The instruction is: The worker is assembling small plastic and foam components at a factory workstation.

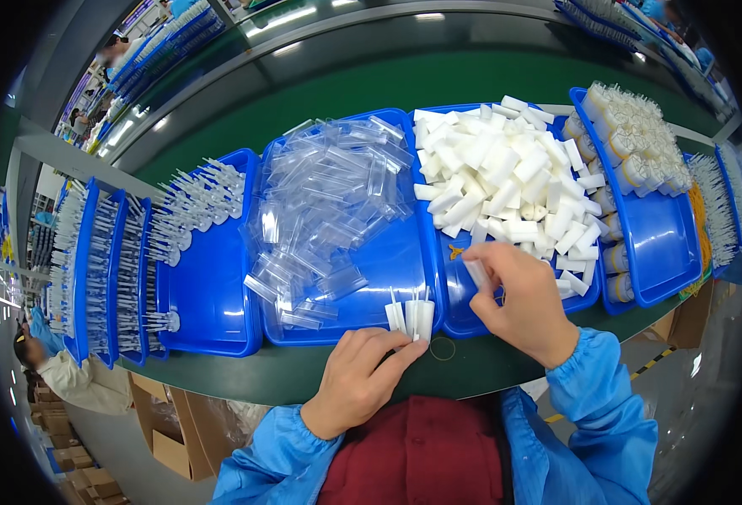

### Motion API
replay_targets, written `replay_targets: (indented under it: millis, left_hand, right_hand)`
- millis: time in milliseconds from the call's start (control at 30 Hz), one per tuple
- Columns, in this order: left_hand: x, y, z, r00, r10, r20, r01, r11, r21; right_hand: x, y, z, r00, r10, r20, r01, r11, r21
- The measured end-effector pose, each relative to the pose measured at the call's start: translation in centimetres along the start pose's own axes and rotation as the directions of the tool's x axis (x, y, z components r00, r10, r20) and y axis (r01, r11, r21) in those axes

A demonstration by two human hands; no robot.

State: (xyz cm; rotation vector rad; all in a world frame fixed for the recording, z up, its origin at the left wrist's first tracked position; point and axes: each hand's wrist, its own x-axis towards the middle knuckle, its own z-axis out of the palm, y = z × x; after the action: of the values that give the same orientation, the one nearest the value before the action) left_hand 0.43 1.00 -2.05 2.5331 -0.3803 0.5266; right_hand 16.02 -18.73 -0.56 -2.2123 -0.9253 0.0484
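Note:
My left hand [361, 374] is closed at the table's near edge, gripping a small bunch of white pieces with thin pins [420, 316] that stand upright above its fingertips. To the right, my right hand [529, 295] pinches a short whitish tube-like piece [477, 274] between thumb and fingers. It is over the near part of a blue tray [464, 316] heaped with white blocks [506, 164]. Left of that tray, another blue tray [400, 252] contains a loose pile of clear plastic sleeves [329, 185].
A thin rubber band [443, 349] lies on the green table near my left hand. At left, a blue tray [207, 295] has white stemmed parts [211, 198], with upright trays of similar parts beside it. At right, a tilted blue tray [666, 240] carries banded bundles [632, 139].

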Motion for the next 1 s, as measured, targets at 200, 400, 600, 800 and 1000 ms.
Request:
replay_targets:
  millis: [200, 400, 600, 800, 1000]
  left_hand:
    - [0.5, 1.5, -1.3, 0.995, 0.089, 0.051, -0.089, 0.996, -0.009]
    - [0.2, 1.1, -1.1, 0.998, 0.048, 0.030, -0.047, 0.999, -0.024]
    - [0.3, 1.0, -0.9, 0.998, 0.044, 0.033, -0.043, 0.998, -0.042]
    - [0.0, 0.7, -0.9, 0.997, 0.057, 0.047, -0.056, 0.998, -0.022]
    - [-0.7, 0.2, 0.6, 0.983, -0.024, -0.179, -0.001, 0.991, -0.137]
  right_hand:
    - [1.0, -2.5, 2.8, 0.931, 0.360, -0.066, -0.153, 0.548, 0.822]
    - [-0.3, -2.6, 2.4, 0.972, 0.214, 0.095, -0.217, 0.665, 0.715]
    - [-0.7, -2.8, 2.6, 0.985, -0.003, -0.173, 0.069, 0.924, 0.376]
    - [-0.8, -3.2, 2.6, 0.993, 0.016, -0.115, 0.030, 0.922, 0.386]
    - [-1.4, -4.1, 2.4, 0.982, -0.134, -0.135, 0.166, 0.950, 0.263]
